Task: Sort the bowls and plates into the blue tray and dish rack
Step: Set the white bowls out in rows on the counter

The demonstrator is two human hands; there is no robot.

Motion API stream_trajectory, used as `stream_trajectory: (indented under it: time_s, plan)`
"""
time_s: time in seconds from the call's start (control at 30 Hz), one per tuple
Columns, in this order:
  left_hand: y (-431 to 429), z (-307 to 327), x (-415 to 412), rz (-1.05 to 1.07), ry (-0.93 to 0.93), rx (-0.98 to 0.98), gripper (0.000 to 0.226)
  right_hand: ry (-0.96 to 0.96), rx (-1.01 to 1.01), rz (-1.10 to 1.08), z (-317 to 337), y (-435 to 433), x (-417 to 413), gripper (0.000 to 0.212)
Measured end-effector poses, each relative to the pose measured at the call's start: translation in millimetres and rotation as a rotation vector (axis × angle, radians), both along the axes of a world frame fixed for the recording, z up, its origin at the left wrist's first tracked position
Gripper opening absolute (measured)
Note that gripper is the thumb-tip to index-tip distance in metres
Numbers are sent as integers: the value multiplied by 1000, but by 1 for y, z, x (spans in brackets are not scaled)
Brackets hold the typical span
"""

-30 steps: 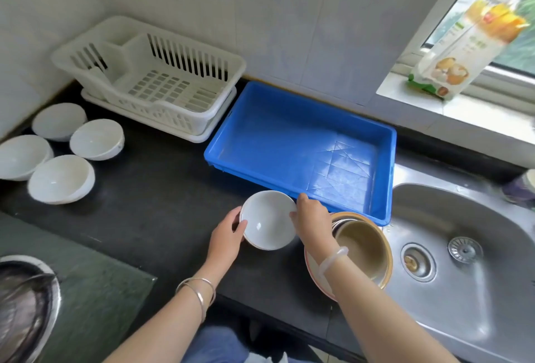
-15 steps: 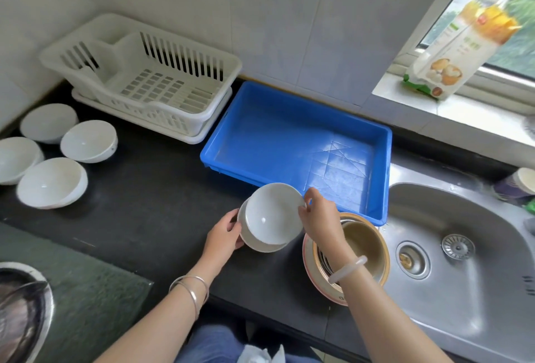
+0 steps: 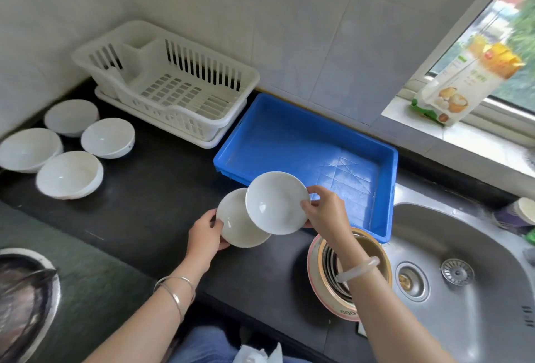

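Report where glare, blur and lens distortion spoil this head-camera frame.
Head view: daylight from the window leaves a pale sheen on the blue tray floor and small glints in the upper bowl and lower bowl. Head view, lower left: the metal pot is smeared. Head view, edges: the wide lens tilts and bows the tile joints and window frame.

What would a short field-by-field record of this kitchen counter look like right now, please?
left hand: grips the lower white dish by its left rim
right hand: pinches the upper white dish by its right rim
dish overlap: upper one partly covers lower one, at the tray's near edge
blue tray: no dishes in it
dish rack: no dishes in it
waiting: four white dishes on the black counter, left of the rack
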State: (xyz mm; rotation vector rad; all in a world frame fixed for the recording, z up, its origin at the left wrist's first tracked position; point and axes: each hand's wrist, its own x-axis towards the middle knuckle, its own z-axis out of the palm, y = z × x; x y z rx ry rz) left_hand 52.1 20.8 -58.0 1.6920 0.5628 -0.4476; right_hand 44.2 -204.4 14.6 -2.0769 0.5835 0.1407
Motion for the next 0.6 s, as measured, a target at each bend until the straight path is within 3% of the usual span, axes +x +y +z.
stream_trajectory:
  time_s: [0.37,0.6]
  plan:
    - [105,13,-7,469,-14,-27,39,34,128,186,-8,95,56,17]
    - [157,3,-15,694,-6,-47,39,138,231,192,-28,164,96,28]
